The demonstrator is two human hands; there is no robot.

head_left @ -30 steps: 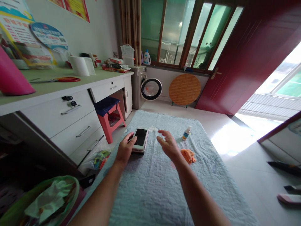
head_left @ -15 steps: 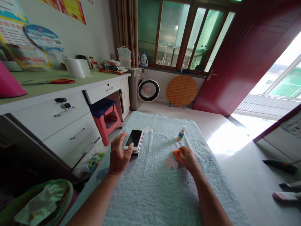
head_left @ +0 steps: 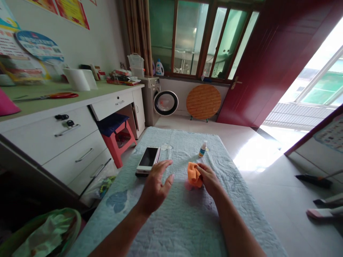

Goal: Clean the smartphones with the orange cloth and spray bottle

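Observation:
My right hand (head_left: 208, 179) is closed on a small orange cloth (head_left: 194, 174), lifting it just above the pale blue quilted cover (head_left: 171, 221) of the table. My left hand (head_left: 156, 187) hovers open, fingers spread, between the cloth and a white phone (head_left: 148, 158) that lies flat with its dark screen up on top of another flat dark thing. A small spray bottle (head_left: 203, 148) with a white cap stands upright beyond the cloth.
A white desk with drawers (head_left: 66, 132) runs along the left, with a red stool (head_left: 118, 137) under it. A bag with green wrapping (head_left: 45, 235) sits at the lower left. A washing machine (head_left: 158, 100) and a round wooden board (head_left: 203, 101) stand by the far wall.
My left hand let go of the phone and moved right, towards the middle. My right hand reached down to the orange cloth, closed on it and raised it a little.

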